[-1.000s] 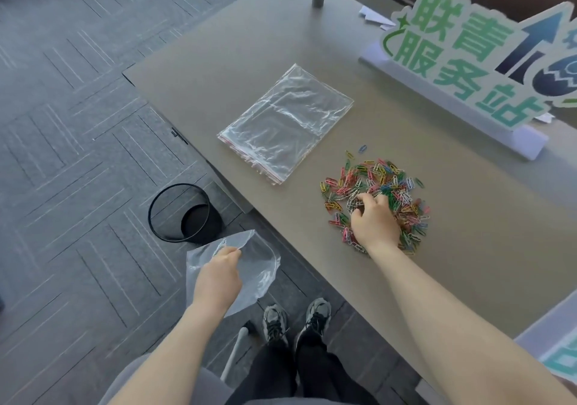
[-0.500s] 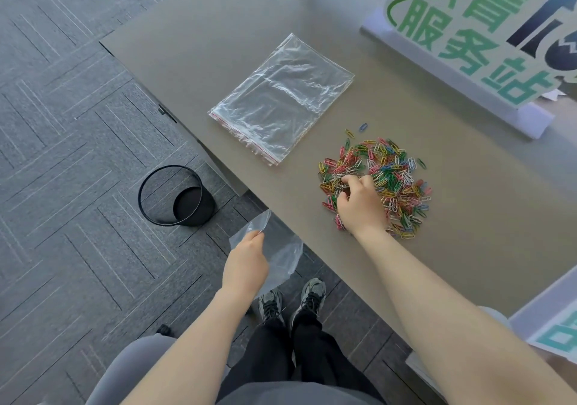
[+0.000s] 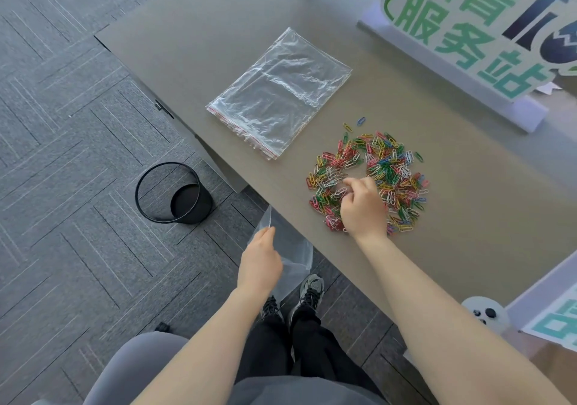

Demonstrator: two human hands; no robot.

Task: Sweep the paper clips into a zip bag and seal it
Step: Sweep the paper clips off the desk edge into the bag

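Gathering clips at the tabletop (image 3: 468,248) edge
Right hand (image 3: 363,209) fingers curled into the paper clips (image 3: 390,167) — left hand (image 3: 260,262) pinches a zip bag (image 3: 295,248) below that edge.

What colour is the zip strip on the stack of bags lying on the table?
Red, a thin line along the near edge of the stack of bags, clearest in the head view.

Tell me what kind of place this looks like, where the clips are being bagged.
Probably an office or a public service desk: a plain grey desk on grey carpet tiles, a standing cut-out sign with large green Chinese characters, and a black wire wastebasket on the floor beside it.
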